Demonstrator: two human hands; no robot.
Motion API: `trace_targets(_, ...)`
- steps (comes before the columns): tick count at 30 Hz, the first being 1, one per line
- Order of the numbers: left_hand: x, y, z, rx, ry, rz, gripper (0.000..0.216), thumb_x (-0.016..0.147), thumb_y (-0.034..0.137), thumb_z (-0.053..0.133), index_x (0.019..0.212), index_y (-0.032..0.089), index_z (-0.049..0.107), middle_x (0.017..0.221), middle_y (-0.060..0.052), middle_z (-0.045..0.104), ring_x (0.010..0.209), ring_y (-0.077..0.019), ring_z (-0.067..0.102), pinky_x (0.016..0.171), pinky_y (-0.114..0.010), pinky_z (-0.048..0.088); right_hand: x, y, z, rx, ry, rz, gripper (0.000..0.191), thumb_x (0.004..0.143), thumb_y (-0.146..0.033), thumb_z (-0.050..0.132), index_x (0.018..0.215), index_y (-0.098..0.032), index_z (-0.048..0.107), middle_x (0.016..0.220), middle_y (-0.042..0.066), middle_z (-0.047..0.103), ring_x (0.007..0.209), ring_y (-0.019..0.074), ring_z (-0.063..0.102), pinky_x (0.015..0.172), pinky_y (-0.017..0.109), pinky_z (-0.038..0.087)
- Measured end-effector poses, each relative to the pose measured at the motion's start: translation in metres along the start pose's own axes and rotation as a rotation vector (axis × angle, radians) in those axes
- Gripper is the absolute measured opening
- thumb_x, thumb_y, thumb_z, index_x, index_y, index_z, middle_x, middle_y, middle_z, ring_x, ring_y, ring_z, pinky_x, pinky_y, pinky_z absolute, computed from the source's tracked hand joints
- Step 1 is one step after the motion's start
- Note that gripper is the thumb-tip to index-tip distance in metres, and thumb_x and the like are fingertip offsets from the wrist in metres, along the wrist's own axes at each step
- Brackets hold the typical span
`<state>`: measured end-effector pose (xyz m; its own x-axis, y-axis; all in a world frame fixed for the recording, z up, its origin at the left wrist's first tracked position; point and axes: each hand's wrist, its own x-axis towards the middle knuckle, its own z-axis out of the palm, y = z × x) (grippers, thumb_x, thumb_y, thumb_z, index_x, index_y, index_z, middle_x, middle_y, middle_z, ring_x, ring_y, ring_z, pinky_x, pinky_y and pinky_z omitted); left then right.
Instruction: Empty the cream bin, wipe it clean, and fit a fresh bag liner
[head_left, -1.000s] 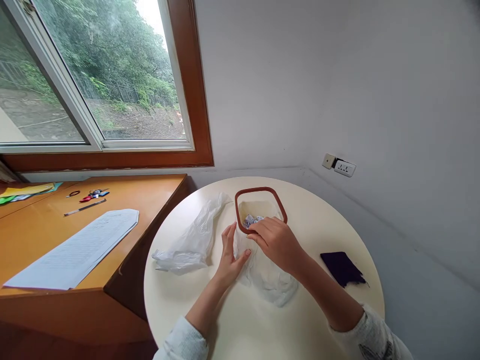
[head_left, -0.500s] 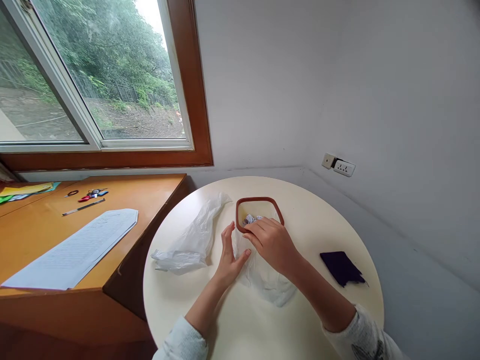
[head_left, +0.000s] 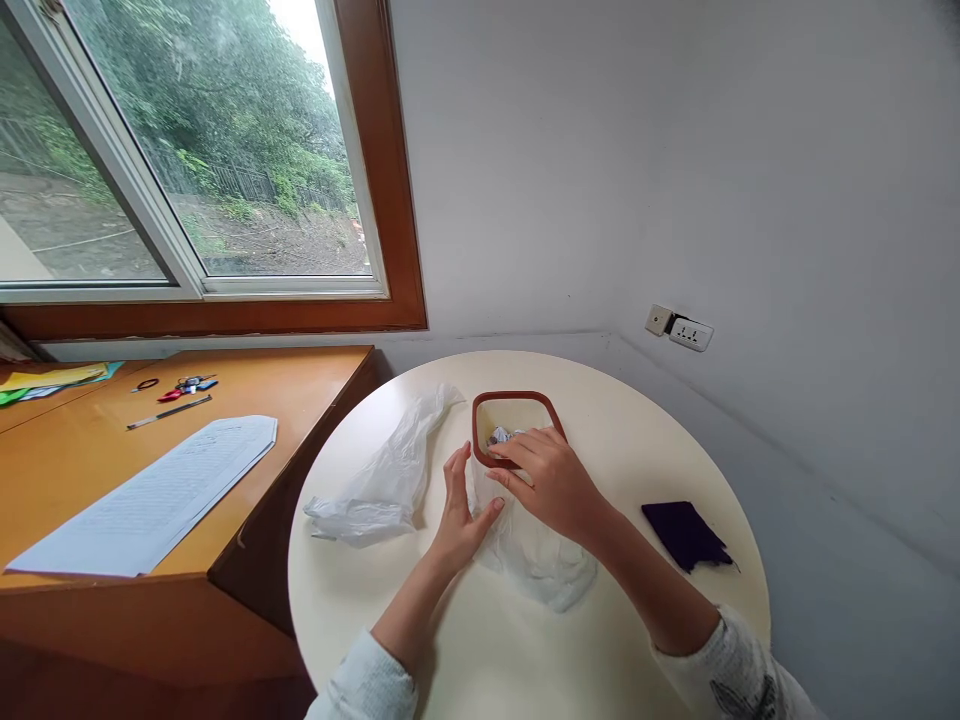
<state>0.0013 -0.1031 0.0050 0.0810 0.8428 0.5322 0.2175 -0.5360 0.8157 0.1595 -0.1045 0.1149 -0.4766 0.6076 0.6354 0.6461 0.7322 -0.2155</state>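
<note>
A small cream bin with a brown rim (head_left: 478, 425) lies on its side on the round cream table (head_left: 645, 440), partly wrapped in a clear plastic bag (head_left: 540, 560). Crumpled paper (head_left: 501, 436) shows inside its mouth. My right hand (head_left: 551, 480) rests on the bin's near rim, fingers curled over the edge by the paper. My left hand (head_left: 459, 510) lies flat against the bin's left side, fingers stretched out and thumb spread on the bag.
A second crumpled clear bag (head_left: 386, 480) lies left of the bin. A dark purple cloth (head_left: 684, 535) sits at the table's right. The wooden desk (head_left: 315, 385) on the left holds printed sheets (head_left: 150, 495), a pen (head_left: 169, 412) and small items. A wall socket (head_left: 688, 333) is at right.
The bin's brown rim has tipped lower and nearer to me, so its mouth looks smaller. My right hand's fingers have slid a little further over the rim. My left hand has barely moved.
</note>
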Motion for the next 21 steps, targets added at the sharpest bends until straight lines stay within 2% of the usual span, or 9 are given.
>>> trace_targets(5, 0.000, 0.000, 0.000, 0.016, 0.004, -0.019, 0.075, 0.081, 0.034, 0.059, 0.140, 0.033, 0.014, 0.143, -0.007, 0.020, 0.135, -0.0270, 0.017, 0.110, -0.050, 0.016, 0.010, 0.009, -0.020, 0.013, -0.045, 0.104, 0.029, 0.091, -0.032, 0.042, 0.113, -0.022, 0.058, 0.111, 0.006, 0.063, 0.105, 0.0176, 0.055, 0.089, 0.035, 0.038)
trace_targets(10, 0.000, -0.001, 0.000, 0.024, 0.008, -0.014, 0.074, 0.081, 0.035, 0.059, 0.140, 0.033, 0.015, 0.145, -0.008, 0.017, 0.135, -0.0269, 0.017, 0.110, -0.049, 0.017, 0.034, 0.028, -0.028, -0.030, -0.368, 0.168, 0.052, 0.090, -0.054, 0.027, 0.138, -0.033, 0.030, 0.145, 0.005, 0.030, 0.135, 0.0232, 0.021, 0.106, 0.046, 0.020)
trace_targets(12, 0.000, 0.000, 0.000, 0.028, 0.011, -0.020, 0.074, 0.081, 0.035, 0.058, 0.140, 0.034, 0.014, 0.145, -0.007, 0.017, 0.136, -0.0266, 0.017, 0.110, -0.049, 0.016, 0.043, 0.034, -0.024, -0.013, -0.492, 0.194, 0.058, 0.088, -0.061, 0.022, 0.140, -0.035, 0.023, 0.150, 0.005, 0.020, 0.138, 0.0263, 0.011, 0.107, 0.050, 0.013)
trace_targets(15, -0.001, 0.000, -0.001, 0.034, 0.001, -0.031, 0.074, 0.082, 0.035, 0.057, 0.140, 0.035, 0.012, 0.144, -0.007, 0.017, 0.136, -0.0260, 0.016, 0.110, -0.049, 0.016, 0.051, 0.038, -0.016, -0.015, -0.599, 0.199, 0.065, 0.084, -0.068, 0.019, 0.141, -0.035, 0.022, 0.151, 0.007, 0.016, 0.138, 0.0290, 0.007, 0.106, 0.054, 0.007)
trace_targets(21, -0.001, 0.000, -0.001, 0.027, -0.016, -0.040, 0.075, 0.082, 0.034, 0.058, 0.141, 0.034, 0.011, 0.144, -0.008, 0.017, 0.136, -0.0264, 0.014, 0.109, -0.049, 0.017, 0.051, 0.037, -0.009, -0.073, -0.599, 0.178, 0.068, 0.083, -0.069, 0.018, 0.139, -0.032, 0.029, 0.149, 0.009, 0.021, 0.137, 0.0290, 0.013, 0.105, 0.053, 0.010)
